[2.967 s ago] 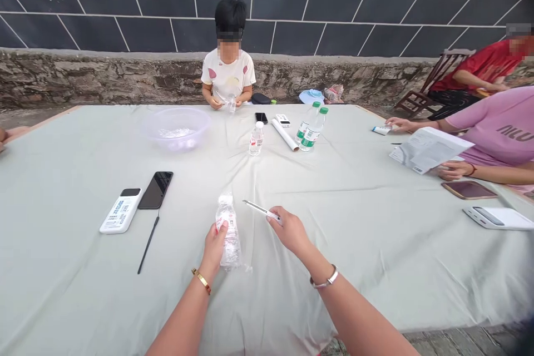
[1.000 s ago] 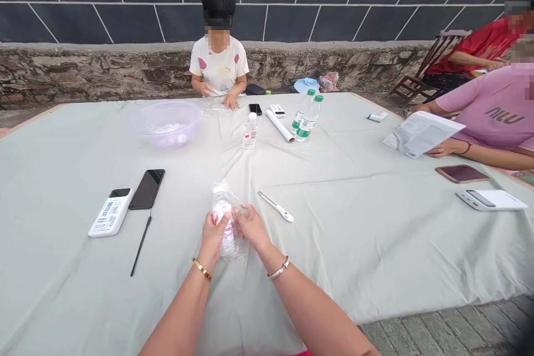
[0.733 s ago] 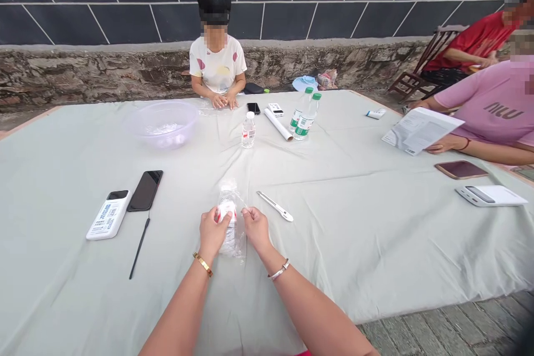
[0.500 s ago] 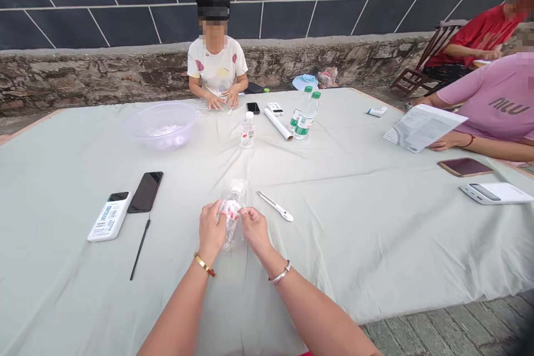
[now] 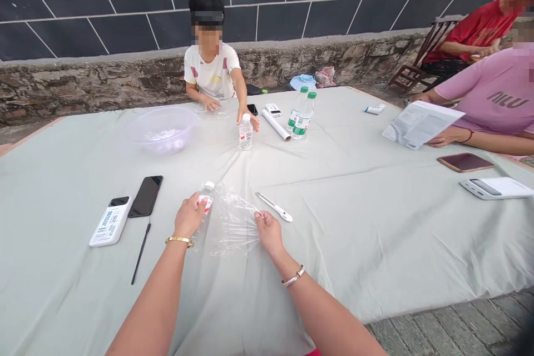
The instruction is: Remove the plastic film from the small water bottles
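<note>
Gripping a small water bottle [image 5: 206, 196] in the left hand [image 5: 189, 216] and pinching the edge of a clear plastic film [image 5: 231, 223] in the right hand [image 5: 269, 233], the person keeps both hands apart, with the film spread between them near the middle of the near half of a cloth-covered table [image 5: 334, 250]. The bottle sits at the film's left end. A utility knife [image 5: 274, 206] lies just beside the film, and to the left of the left hand are a thin black stylus [image 5: 142, 253], a black phone [image 5: 145, 196] and a white gadget [image 5: 110, 221]. Farther on stand another small water bottle [image 5: 246, 132], two green-capped bottles [image 5: 303, 115], a rolled paper tube [image 5: 276, 124] and a clear plastic bowl [image 5: 159, 130]. A child [image 5: 212, 69] sits at the far edge, one hand [image 5: 248, 121] right behind the small bottle. Along the right edge, a person in a pink shirt [image 5: 496, 94] sits by a printed sheet [image 5: 417, 124], and a person in red [image 5: 471, 33] sits beyond.
</note>
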`<state>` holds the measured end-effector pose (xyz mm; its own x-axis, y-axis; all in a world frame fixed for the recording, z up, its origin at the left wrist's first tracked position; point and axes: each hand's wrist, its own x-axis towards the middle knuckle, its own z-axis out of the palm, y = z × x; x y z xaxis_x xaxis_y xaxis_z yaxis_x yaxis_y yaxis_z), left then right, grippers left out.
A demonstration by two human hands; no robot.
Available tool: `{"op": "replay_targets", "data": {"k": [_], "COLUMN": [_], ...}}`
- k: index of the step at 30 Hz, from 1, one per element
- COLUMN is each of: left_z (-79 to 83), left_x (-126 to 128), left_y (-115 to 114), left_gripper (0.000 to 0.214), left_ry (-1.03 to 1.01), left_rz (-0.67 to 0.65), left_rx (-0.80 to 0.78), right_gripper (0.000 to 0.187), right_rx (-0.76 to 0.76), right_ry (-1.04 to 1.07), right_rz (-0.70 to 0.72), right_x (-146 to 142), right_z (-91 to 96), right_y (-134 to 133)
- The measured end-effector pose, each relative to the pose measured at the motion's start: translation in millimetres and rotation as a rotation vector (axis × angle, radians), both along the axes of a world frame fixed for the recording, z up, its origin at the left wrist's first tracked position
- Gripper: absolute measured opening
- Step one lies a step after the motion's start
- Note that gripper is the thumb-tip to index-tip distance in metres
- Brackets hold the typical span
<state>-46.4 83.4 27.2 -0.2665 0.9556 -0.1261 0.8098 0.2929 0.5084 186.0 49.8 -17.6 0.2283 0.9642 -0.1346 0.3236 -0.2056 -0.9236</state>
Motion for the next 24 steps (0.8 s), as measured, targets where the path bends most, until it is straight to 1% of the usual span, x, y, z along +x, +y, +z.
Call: {"op": "replay_targets", "data": {"k": [3, 4, 5, 6, 10, 11, 13, 16, 18, 20, 22, 23, 24], "left_z": [4.1, 5.2, 6.1, 7.0, 9.5, 9.6, 8.8, 6.1, 4.1, 2.5, 1.1, 0.5, -0.1], "left_x": [1.8, -0.4, -4.1, -9.0, -28.6, -31.5, -35.0, -37.5, -38.5, -37.8, -33.2, -28.8, -22.9], "left_y": [4.2, 3.5, 1.5, -1.9, -24.2, -29.9, -38.8, -46.2, -49.5, -53.2, -57.5, -59.7, -61.9], "left_gripper": [0.079, 0.081, 0.079, 0.073, 0.045, 0.040, 0.033, 0.026, 0.024, 0.026, 0.032, 0.036, 0.041], "left_ry": [0.034, 0.004, -0.077, -0.205, -0.894, -1.021, -1.187, -1.310, -1.353, -1.385, -1.374, -1.354, -1.327], "left_rz": [-0.008, 0.010, 0.037, 0.073, 0.256, 0.298, 0.366, 0.439, 0.463, 0.459, 0.463, 0.460, 0.453], "left_rx": [-0.087, -0.097, -0.101, -0.107, -0.152, -0.151, -0.136, -0.138, -0.122, -0.074, 0.020, 0.065, 0.101], "right_gripper": [0.036, 0.036, 0.036, 0.036, 0.036, 0.035, 0.035, 0.037, 0.041, 0.044, 0.040, 0.036, 0.033], "right_rx": [-0.031, -0.045, -0.060, -0.078, -0.120, -0.119, -0.109, -0.060, 0.004, 0.114, 0.271, 0.338, 0.371], "right_ry": [-0.184, -0.245, -0.302, -0.350, -0.488, -0.515, -0.546, -0.506, -0.451, -0.418, -0.402, -0.380, -0.333], "right_rz": [0.073, 0.096, 0.117, 0.137, 0.192, 0.195, 0.193, 0.184, 0.171, 0.104, -0.003, -0.028, -0.002], "right_x": [5.4, 6.8, 8.0, 8.9, 9.5, 9.4, 10.0, 16.5, 24.6, 31.6, 31.0, 26.2, 18.0], "right_z": [2.2, 3.9, 5.6, 7.4, 12.6, 13.3, 14.1, 15.2, 17.5, 22.6, 30.6, 35.2, 39.7], "right_y": [0.2, 0.2, 0.2, 0.2, 1.7, 2.6, 4.9, 8.1, 8.3, 5.9, 0.5, -3.1, -6.7]}}
